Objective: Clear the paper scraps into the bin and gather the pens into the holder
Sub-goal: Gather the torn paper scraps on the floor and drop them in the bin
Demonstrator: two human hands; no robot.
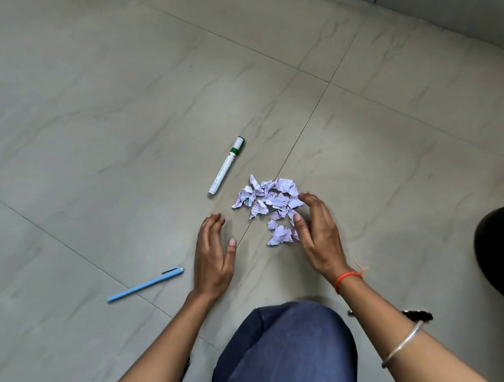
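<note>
A heap of several crumpled pale-violet paper scraps [269,203] lies on the grey tiled floor [133,97]. My right hand [315,232] rests at the heap's right edge, fingers spread and curved, touching the nearest scraps without holding any. My left hand [214,253] hovers open to the lower left of the heap, a short gap away from it. A white marker with a green cap [227,165] lies just left of the scraps. A light-blue pen [145,284] lies on the floor to the left of my left hand. No bin or pen holder is in view.
My knee in blue cloth [289,350] fills the bottom centre. A dark rounded object [499,247] sits at the right edge. A wall base [458,20] runs along the top right. Tile joints cross the floor.
</note>
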